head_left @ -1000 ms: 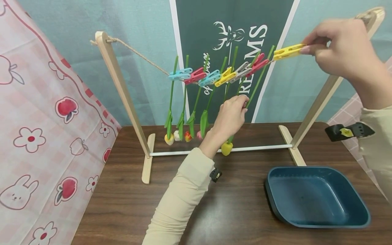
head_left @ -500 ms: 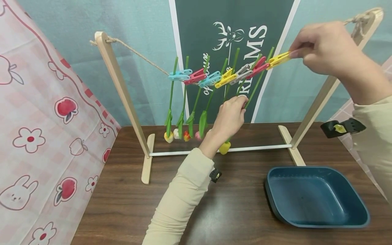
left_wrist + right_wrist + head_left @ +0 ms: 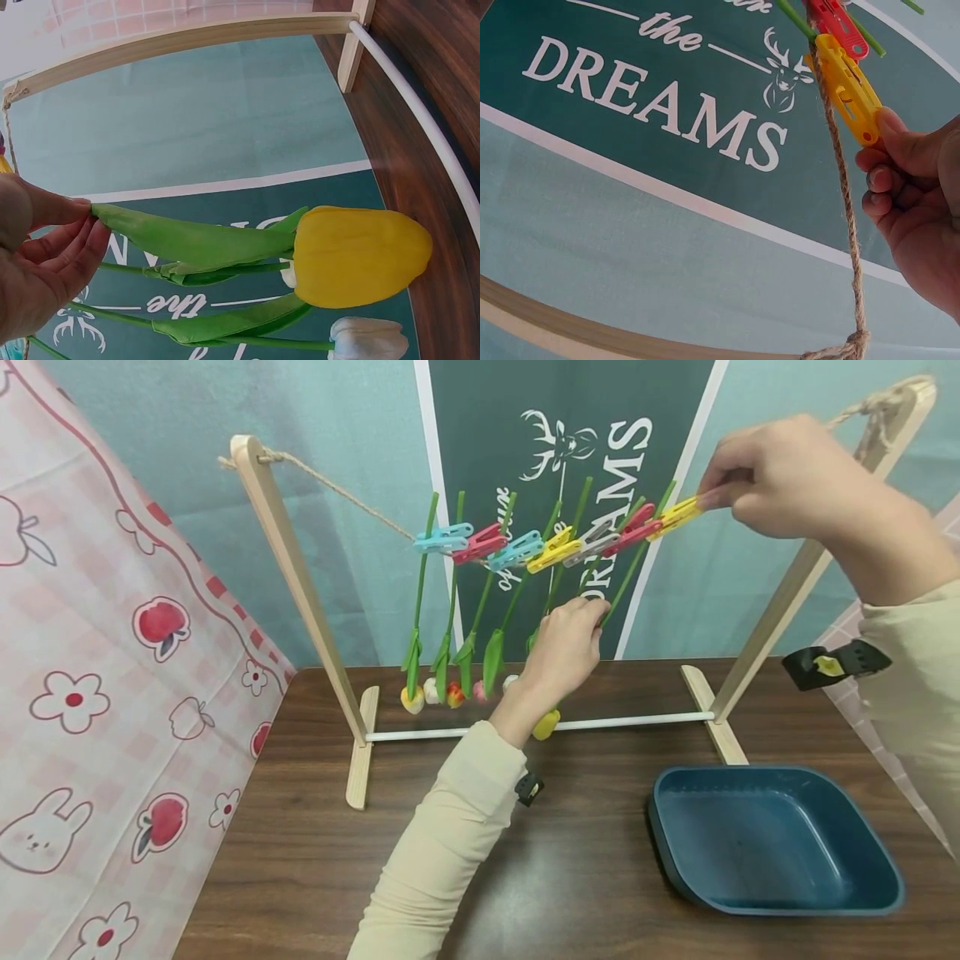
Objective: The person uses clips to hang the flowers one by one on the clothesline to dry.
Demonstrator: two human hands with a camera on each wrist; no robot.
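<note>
My left hand point(image 3: 566, 643) pinches the green stem of a yellow artificial tulip point(image 3: 360, 255), which hangs bloom-down. Between the thumb and fingers of my right hand point(image 3: 787, 481) is a yellow clothespin point(image 3: 849, 90), its far end at the rope point(image 3: 840, 165) and against the top of a green stem point(image 3: 663, 500). Beside it on the rope sits a red clothespin point(image 3: 633, 531). Farther left, several blue, red, yellow and grey clothespins hold more tulips upside down, among them a cream-yellow one point(image 3: 412, 698) and a white one point(image 3: 367, 341). Whether the yellow clothespin's jaws have closed on the stem is unclear.
The rope runs between a left wooden post point(image 3: 300, 585) and a right wooden post point(image 3: 780, 627), joined low down by a white rod point(image 3: 637, 722). A dark blue basin point(image 3: 772, 843) stands at the right of the brown table point(image 3: 300, 877). Curtains hang behind and to the left.
My right hand has moved left and slightly down, bringing the yellow clothespin up to the stem beside the red one. My left hand stays nearly still; the yellow bloom has swung a little left.
</note>
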